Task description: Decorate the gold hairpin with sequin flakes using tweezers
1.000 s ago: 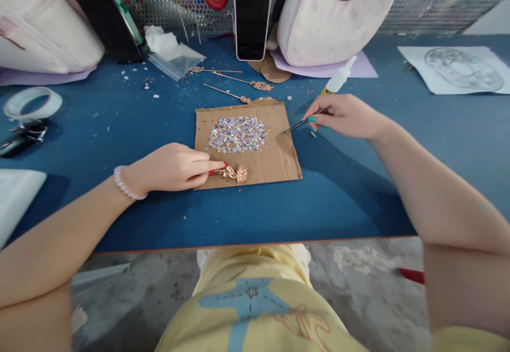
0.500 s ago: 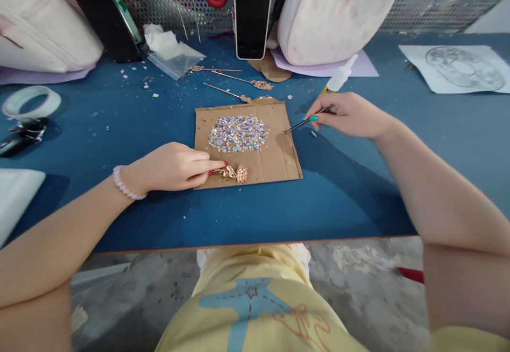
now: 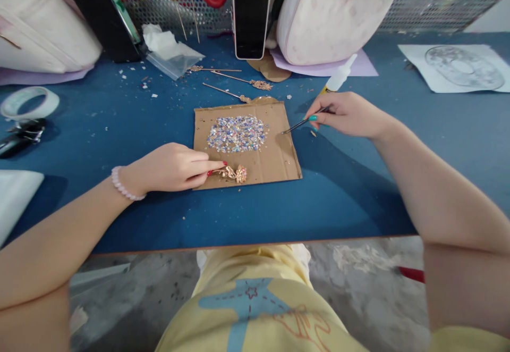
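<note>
A gold hairpin (image 3: 235,173) with a flower-shaped head lies at the front of a cardboard sheet (image 3: 274,155). My left hand (image 3: 177,167) is closed on its stem from the left, the index finger stretched along it. Behind the hairpin, a patch of small glittering rhinestones (image 3: 238,133) in blue, white and pink is spread on the cardboard. My right hand (image 3: 338,114) grips dark tweezers (image 3: 298,125), whose tip is over the cardboard's right part. What the tips hold, if anything, is too small to tell.
Just behind my right hand is a white-nozzled glue bottle (image 3: 338,78). Several gold hairpins (image 3: 239,78) lie beyond the cardboard. A phone (image 3: 253,14) and a pale handbag (image 3: 338,17) stand at the back. Tape (image 3: 30,103) is at left, a printed sheet (image 3: 458,68) at right.
Both hands, the hairpin and the tweezers keep practically the same positions. The whole view has shifted only very slightly.
</note>
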`<state>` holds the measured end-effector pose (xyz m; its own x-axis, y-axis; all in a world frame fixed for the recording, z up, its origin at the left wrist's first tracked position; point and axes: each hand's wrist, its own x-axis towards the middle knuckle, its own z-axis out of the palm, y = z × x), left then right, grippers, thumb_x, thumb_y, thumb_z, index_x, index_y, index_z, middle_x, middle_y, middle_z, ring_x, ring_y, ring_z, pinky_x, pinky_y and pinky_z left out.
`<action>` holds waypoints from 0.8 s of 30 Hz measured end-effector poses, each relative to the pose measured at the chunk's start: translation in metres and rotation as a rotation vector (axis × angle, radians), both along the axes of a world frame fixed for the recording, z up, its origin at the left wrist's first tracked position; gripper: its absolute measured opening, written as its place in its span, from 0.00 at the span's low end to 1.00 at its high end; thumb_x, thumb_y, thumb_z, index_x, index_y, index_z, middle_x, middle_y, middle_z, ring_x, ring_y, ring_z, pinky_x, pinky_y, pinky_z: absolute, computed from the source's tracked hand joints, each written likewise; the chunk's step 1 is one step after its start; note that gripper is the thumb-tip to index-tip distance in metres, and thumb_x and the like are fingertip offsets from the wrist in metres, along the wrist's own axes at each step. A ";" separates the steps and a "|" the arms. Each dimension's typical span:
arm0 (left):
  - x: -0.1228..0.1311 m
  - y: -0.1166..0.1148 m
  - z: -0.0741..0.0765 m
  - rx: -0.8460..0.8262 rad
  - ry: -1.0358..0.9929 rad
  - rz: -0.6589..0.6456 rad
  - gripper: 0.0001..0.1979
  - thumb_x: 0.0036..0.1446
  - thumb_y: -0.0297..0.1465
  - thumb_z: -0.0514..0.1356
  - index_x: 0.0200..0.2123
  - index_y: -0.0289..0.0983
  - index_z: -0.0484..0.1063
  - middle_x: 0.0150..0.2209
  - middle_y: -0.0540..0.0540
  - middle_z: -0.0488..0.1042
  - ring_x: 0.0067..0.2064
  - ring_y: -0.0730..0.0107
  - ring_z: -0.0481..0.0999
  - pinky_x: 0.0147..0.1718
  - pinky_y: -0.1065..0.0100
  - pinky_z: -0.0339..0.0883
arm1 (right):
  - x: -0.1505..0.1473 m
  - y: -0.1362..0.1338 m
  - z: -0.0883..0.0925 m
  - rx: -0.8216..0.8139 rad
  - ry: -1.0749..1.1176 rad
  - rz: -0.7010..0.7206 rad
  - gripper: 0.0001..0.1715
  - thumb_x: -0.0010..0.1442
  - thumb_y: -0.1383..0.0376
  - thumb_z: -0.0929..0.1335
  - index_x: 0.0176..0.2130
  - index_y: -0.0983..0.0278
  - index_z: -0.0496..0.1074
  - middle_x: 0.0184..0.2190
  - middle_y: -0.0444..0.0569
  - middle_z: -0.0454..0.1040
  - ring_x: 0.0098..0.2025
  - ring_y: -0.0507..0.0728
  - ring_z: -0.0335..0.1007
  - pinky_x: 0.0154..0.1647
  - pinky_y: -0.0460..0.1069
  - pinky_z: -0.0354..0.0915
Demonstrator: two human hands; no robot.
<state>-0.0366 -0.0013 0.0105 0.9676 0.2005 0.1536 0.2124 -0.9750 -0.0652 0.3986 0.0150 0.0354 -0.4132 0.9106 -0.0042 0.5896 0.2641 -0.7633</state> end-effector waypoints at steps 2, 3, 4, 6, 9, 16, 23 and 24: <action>0.000 0.000 0.000 -0.021 0.015 0.018 0.23 0.80 0.31 0.48 0.60 0.37 0.82 0.28 0.48 0.78 0.27 0.69 0.74 0.28 0.65 0.63 | 0.001 0.000 -0.001 0.003 0.000 0.001 0.06 0.66 0.59 0.73 0.39 0.59 0.77 0.30 0.47 0.79 0.35 0.57 0.72 0.40 0.55 0.67; 0.000 0.000 0.000 -0.034 0.021 0.026 0.23 0.80 0.32 0.48 0.60 0.37 0.82 0.28 0.48 0.78 0.27 0.69 0.74 0.28 0.66 0.63 | 0.001 0.001 -0.001 0.007 0.004 0.002 0.08 0.66 0.57 0.74 0.39 0.58 0.78 0.30 0.46 0.78 0.35 0.58 0.72 0.40 0.56 0.67; 0.000 0.000 0.000 -0.045 0.025 0.034 0.23 0.80 0.32 0.48 0.60 0.38 0.82 0.28 0.48 0.78 0.27 0.69 0.74 0.28 0.66 0.62 | 0.001 0.001 -0.002 0.011 0.008 0.003 0.09 0.65 0.55 0.74 0.38 0.57 0.78 0.30 0.46 0.78 0.35 0.58 0.72 0.40 0.56 0.67; 0.000 0.000 0.000 -0.054 0.026 0.038 0.23 0.80 0.32 0.48 0.60 0.39 0.82 0.28 0.48 0.78 0.27 0.69 0.74 0.28 0.66 0.62 | 0.002 0.002 -0.004 0.015 0.016 0.004 0.12 0.64 0.51 0.75 0.37 0.55 0.78 0.29 0.45 0.77 0.35 0.60 0.73 0.40 0.57 0.68; 0.000 0.000 0.000 -0.014 -0.002 0.002 0.23 0.80 0.31 0.48 0.61 0.36 0.82 0.28 0.49 0.78 0.27 0.68 0.73 0.29 0.64 0.62 | 0.001 0.002 -0.005 0.009 0.026 -0.004 0.11 0.64 0.52 0.75 0.36 0.54 0.78 0.29 0.45 0.77 0.34 0.59 0.73 0.40 0.57 0.68; 0.000 0.000 -0.001 -0.007 -0.009 -0.010 0.23 0.80 0.30 0.48 0.64 0.36 0.80 0.28 0.49 0.78 0.26 0.68 0.72 0.29 0.63 0.61 | 0.001 0.002 -0.004 -0.027 0.053 0.004 0.09 0.66 0.57 0.75 0.39 0.59 0.77 0.29 0.47 0.78 0.34 0.57 0.72 0.39 0.55 0.68; -0.001 0.000 -0.001 0.005 -0.012 -0.015 0.23 0.81 0.30 0.48 0.64 0.34 0.80 0.29 0.49 0.79 0.27 0.68 0.73 0.30 0.63 0.61 | -0.001 0.001 -0.007 -0.024 0.085 -0.005 0.05 0.67 0.61 0.73 0.38 0.59 0.77 0.30 0.49 0.79 0.34 0.58 0.72 0.39 0.55 0.68; -0.001 0.000 -0.001 0.003 -0.006 -0.010 0.23 0.81 0.30 0.48 0.64 0.35 0.80 0.29 0.49 0.79 0.27 0.68 0.73 0.30 0.63 0.61 | -0.001 0.001 -0.006 -0.023 0.085 -0.003 0.05 0.67 0.61 0.73 0.38 0.59 0.77 0.30 0.49 0.79 0.34 0.58 0.72 0.39 0.55 0.68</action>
